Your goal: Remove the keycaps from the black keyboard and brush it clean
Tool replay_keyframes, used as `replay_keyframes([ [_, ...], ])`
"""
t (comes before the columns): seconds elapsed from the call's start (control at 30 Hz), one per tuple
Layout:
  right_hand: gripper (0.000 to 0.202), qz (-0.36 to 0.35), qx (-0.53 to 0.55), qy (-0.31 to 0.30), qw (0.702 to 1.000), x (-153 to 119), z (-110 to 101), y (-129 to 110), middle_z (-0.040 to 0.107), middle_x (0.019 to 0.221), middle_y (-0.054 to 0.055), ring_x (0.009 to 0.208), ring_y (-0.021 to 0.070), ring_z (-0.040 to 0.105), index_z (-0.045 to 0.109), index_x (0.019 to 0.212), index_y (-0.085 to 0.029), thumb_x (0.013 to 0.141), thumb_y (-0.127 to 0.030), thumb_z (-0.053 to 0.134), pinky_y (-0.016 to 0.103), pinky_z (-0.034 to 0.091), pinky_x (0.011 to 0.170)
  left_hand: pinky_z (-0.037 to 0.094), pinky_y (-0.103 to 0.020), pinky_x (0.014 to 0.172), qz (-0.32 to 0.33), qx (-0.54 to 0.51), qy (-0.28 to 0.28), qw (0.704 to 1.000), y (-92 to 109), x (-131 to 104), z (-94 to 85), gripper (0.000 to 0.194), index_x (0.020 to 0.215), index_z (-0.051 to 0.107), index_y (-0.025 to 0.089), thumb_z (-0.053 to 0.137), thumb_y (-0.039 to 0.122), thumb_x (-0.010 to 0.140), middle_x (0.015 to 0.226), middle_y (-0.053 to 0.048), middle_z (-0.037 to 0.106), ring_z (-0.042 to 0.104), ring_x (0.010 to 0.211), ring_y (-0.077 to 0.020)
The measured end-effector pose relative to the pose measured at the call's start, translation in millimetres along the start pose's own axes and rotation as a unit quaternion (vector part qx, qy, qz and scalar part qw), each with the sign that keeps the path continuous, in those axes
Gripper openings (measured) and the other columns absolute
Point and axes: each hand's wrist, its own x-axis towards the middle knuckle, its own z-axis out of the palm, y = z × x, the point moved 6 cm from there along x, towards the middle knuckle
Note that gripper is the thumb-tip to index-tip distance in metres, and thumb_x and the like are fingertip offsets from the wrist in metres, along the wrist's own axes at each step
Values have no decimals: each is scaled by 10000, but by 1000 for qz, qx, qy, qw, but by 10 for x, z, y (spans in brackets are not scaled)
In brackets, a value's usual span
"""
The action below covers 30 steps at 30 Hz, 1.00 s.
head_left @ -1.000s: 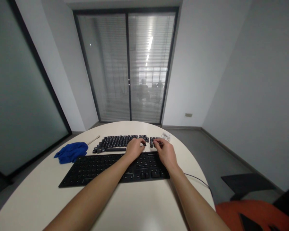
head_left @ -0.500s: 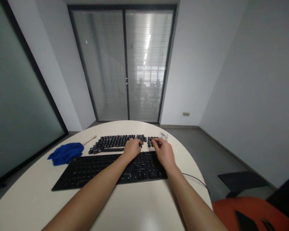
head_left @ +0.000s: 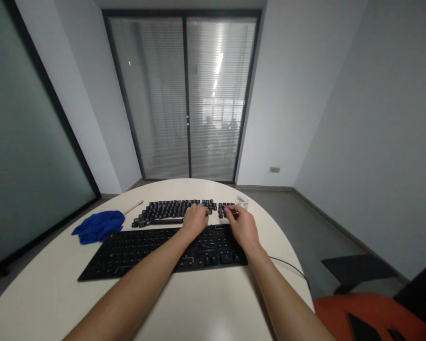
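A black keyboard base (head_left: 138,246) lies across the near part of the table, most of its keycaps off, a few black keys still on its right end. Loose black keycaps (head_left: 170,208) stand in rows just beyond it. My left hand (head_left: 195,219) reaches over the base to the right part of these rows, fingers curled, a small dark bit at the fingertips. Close by, my right hand (head_left: 243,223) has thumb and forefinger pinched beside a small separate block of keycaps (head_left: 220,210). Whatever the fingers hold is too small to make out.
A crumpled blue cloth (head_left: 99,226) lies left on the round white table (head_left: 213,303), beside a thin pale stick (head_left: 133,207). Clear plastic (head_left: 242,202) sits past my right hand. A black cable (head_left: 287,263) runs off the right edge, near an orange chair (head_left: 369,312).
The view has shifted very slightly. Both hands stay over the same keycaps, with hardly any movement of the fingers.
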Motion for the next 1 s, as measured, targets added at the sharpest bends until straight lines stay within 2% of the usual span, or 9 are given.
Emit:
replay_keyframes([
  [0.4,233,-2,-2,-1,1000,-8,9,13,759,937,54,833,212,695,737,956,-215,910,-353,556,309,508,802,448,-395,948,8,9,-3,1000,15,-21,-15,205,990,724,214,591,183,837,1043,-91,718,602,1067,-283],
  [0.63,251,-3,0,-7,1000,-15,0,-29,759,925,54,824,214,695,730,942,-217,916,-378,540,298,498,770,426,-387,952,-7,-8,14,1000,47,-99,-127,285,1125,619,188,595,180,841,1146,-103,673,570,1102,-277],
  [0.73,333,-10,-1,-9,1000,-18,-4,-83,755,868,63,783,219,690,723,904,-204,940,-436,486,289,482,711,428,-384,933,-9,-18,27,999,99,-260,-215,270,1115,589,179,550,149,849,1144,-102,660,569,1086,-272],
  [0.87,448,2,26,-4,1000,-28,-20,-128,744,785,71,725,216,690,715,897,-188,965,-509,409,281,469,675,438,-357,912,-3,-53,34,998,143,-621,-316,205,1033,575,191,551,152,834,1073,-83,659,581,1038,-248],
  [1.0,577,19,39,4,999,-67,-59,-175,709,676,58,647,208,668,725,867,-184,983,-565,307,281,454,659,467,-359,896,75,-134,5,988,162,-1012,-375,210,1044,556,209,592,245,840,1057,-68,646,589,997,-234],
])
